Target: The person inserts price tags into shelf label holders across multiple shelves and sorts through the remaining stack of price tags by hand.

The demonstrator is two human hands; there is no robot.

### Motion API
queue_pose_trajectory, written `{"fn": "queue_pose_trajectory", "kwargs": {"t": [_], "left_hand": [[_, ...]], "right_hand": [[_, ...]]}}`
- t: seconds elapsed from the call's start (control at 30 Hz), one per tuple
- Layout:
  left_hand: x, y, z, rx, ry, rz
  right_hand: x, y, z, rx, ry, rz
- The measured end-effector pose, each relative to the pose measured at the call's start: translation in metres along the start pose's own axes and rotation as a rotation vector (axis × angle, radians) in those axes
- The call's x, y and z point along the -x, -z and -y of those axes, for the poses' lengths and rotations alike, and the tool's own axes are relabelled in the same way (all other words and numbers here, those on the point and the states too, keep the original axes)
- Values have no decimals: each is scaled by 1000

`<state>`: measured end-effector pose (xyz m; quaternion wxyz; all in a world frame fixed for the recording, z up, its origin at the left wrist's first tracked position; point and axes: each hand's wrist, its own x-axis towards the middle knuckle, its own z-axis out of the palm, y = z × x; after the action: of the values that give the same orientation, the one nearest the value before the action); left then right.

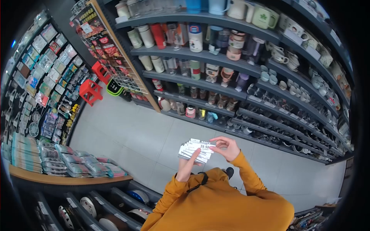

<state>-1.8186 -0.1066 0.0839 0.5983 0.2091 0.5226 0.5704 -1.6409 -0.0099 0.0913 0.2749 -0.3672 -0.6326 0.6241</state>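
A fanned stack of white price tags [186,151] is in my left hand [187,168], whose thumb presses on the front of them. The printed figure "39.50" is readable on the uppermost tag. At the right edge of that tag, my right hand [229,148] has thumb and fingertip closed on it, while its other fingers curve above. Both hands are in front of my body, over the floor. Parts of the lower tags are hidden by the left thumb and by one another.
Shelves [216,54] ahead carry bottles, mugs, teapots and glasses. At the left are a rack of hanging packets [46,69], a red stool [91,92] and a green basket [114,88]. Wrapped packs [73,159] lie on a wood-edged counter, with plates [88,206] below. Grey tiled floor [127,131] lies between.
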Motion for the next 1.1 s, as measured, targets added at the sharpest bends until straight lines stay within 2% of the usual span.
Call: {"fn": "queue_pose_trajectory", "kwargs": {"t": [0.2, 0.33, 0.63, 0.7, 0.8, 0.97, 1.0, 1.1], "left_hand": [[0, 52, -30, 132, -7, -79], [-10, 69, -45, 193, -3, -137], [-90, 106, -96, 363, 57, -142], [-120, 117, -108, 347, 56, -89], [-161, 125, -132, 331, 68, -35], [-221, 149, -155, 360, 96, 23], [-228, 153, -156, 382, 103, 32], [-251, 160, -163, 431, 138, 46]], "right_hand": [[-52, -51, 23, 71, 43, 114], [-84, -65, 34, 5, 14, 143], [-214, -42, 38, -115, 85, -65], [-258, -29, 22, -65, 159, -136], [-322, -11, -11, -2, 159, -281], [-420, 13, -69, 472, 161, -455], [-435, 16, -72, 620, 80, -465], [-479, 25, -96, 878, 99, -468]]}}
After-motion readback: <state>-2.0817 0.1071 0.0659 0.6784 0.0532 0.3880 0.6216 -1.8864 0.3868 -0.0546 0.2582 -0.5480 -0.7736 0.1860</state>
